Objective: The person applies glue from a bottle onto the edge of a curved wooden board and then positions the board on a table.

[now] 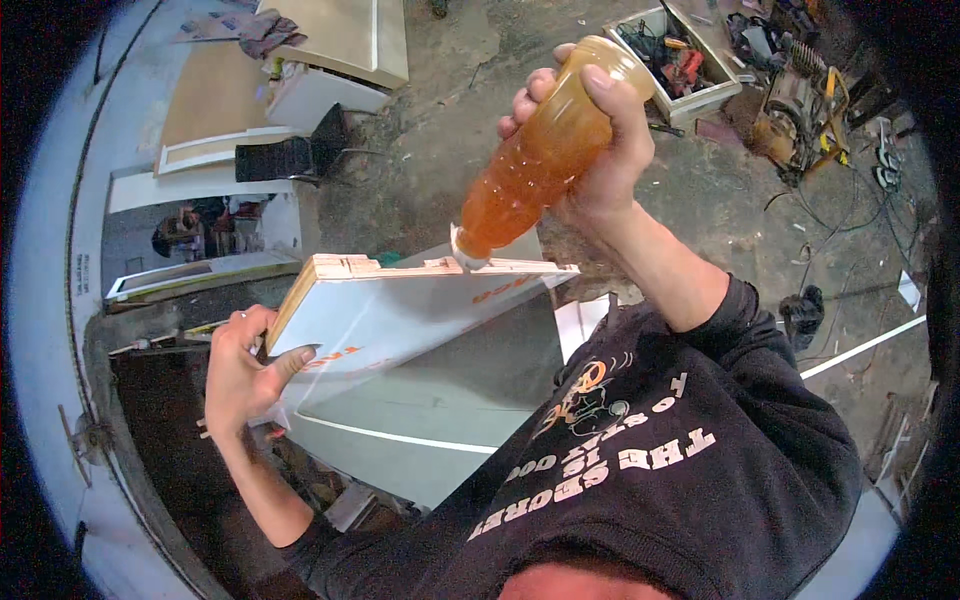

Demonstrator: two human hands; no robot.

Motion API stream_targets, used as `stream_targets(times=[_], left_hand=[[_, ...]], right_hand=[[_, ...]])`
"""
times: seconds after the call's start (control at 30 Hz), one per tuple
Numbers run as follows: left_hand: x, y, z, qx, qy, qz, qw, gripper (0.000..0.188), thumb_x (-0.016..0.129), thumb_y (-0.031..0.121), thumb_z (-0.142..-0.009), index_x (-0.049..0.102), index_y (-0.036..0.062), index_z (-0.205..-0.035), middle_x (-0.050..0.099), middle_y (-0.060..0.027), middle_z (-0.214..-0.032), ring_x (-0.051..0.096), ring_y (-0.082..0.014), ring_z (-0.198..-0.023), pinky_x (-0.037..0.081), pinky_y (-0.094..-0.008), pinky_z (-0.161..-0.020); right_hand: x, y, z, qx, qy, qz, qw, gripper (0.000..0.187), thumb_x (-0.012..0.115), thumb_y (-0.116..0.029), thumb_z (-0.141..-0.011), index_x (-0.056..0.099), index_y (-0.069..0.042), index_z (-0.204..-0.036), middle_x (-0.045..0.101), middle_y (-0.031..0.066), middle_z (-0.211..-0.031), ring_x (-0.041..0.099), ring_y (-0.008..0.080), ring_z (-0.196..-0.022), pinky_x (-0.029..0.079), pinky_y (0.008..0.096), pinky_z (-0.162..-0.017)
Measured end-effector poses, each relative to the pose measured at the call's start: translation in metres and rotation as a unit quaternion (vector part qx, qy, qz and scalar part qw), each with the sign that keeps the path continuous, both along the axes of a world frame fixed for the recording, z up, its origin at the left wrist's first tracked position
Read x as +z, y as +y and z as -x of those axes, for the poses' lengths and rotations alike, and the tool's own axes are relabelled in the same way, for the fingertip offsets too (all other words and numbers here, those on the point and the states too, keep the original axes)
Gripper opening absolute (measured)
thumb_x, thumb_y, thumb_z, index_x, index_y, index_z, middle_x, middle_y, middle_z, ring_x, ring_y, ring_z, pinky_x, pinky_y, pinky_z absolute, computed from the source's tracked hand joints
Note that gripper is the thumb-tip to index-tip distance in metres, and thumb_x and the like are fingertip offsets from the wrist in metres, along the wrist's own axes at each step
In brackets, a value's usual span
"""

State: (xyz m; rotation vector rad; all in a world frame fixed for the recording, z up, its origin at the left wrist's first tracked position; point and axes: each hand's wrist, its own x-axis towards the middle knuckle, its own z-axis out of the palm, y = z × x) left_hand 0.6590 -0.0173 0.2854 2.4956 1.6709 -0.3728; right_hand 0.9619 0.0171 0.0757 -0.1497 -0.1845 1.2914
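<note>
Near the middle of the view, looking down from the wearer's head, a person's right hand [590, 130] is wrapped firmly around a clear plastic bottle [545, 150] filled with amber liquid, tipped upside down so its white nozzle touches the raw wooden top edge of a white laminated panel [400, 320]. The panel stands on edge and tilts slightly; its exposed core [420, 266] shows pale wood with a notch near the left end. The left hand [245, 370] grips the panel's left end, thumb laid across the white face and fingers curled behind, steadying it. Judging from this, the step in hand looks like laying a line of the amber liquid, probably glue, along the edge, with the nozzle about two thirds of the way toward the right end. The next move would seem to call for an even squeeze and a slow drag along the narrow strip, keeping the nozzle centred so nothing runs down the white face. Below the panel lies another large white sheet [440, 420]. Beyond it, bare concrete floor [480, 60] gives open room; a white box of tools [680, 60] sits well apart at upper right, stacked boards [340, 40] at upper left.
</note>
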Motion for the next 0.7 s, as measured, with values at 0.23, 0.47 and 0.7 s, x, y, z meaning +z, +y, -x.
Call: stream_targets(times=[0.23, 0.47, 0.7], left_hand=[[-0.003, 0.008, 0.001, -0.011, -0.021, 0.003, 1.0, 0.03, 0.088, 0.017, -0.065, 0.067, 0.0031, -0.082, 0.063, -0.01, -0.072, 0.053, -0.0245, -0.067, 0.042, -0.0352, -0.065], [0.0, 0.011, -0.001, -0.005, -0.013, 0.014, 1.0, 0.03, 0.087, 0.02, -0.067, 0.071, 0.0033, -0.085, 0.066, -0.0112, -0.074, 0.058, -0.0273, -0.071, 0.046, -0.0376, -0.069], [-0.002, 0.013, -0.001, -0.025, -0.021, 0.018, 0.999, 0.03, 0.087, 0.019, -0.066, 0.072, 0.0031, -0.087, 0.068, -0.0126, -0.077, 0.058, -0.029, -0.07, 0.046, -0.0371, -0.069]], right_hand=[[0.076, 0.002, 0.0, -0.024, 0.135, -0.121, 0.983, 0.031, 0.063, -0.03, -0.087, 0.056, -0.008, -0.106, 0.059, 0.0077, -0.082, 0.061, 0.0201, -0.074, 0.053, 0.035, -0.068], [0.095, 0.026, 0.011, -0.019, 0.146, -0.162, 0.976, 0.024, 0.061, -0.027, -0.089, 0.055, -0.007, -0.101, 0.059, 0.0079, -0.079, 0.062, 0.0193, -0.071, 0.054, 0.0338, -0.066], [0.078, 0.025, 0.024, -0.008, 0.07, -0.112, 0.991, 0.04, 0.058, -0.04, -0.088, 0.052, -0.011, -0.114, 0.057, 0.0077, -0.093, 0.06, 0.0213, -0.083, 0.052, 0.0389, -0.077]])
